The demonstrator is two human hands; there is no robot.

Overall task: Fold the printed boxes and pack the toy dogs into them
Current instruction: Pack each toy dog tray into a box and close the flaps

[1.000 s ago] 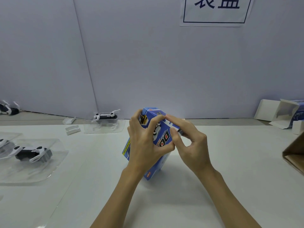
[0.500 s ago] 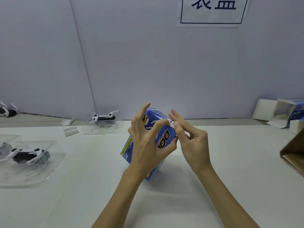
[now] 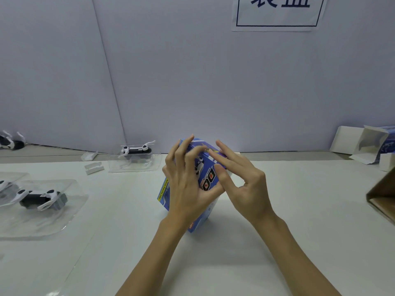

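A blue printed box (image 3: 206,178) stands tilted on the white table (image 3: 277,210), its lower corner resting on the surface and its top leaning away from the person; the left hand (image 3: 188,184) wraps round its near side, fingers curled over the top edge and thumb pressed on the printed face. The right hand (image 3: 241,182) sits just to the right of the box, its forefinger and thumb touching the upper right edge, the other fingers loosely spread; whether it pinches a flap cannot be told.
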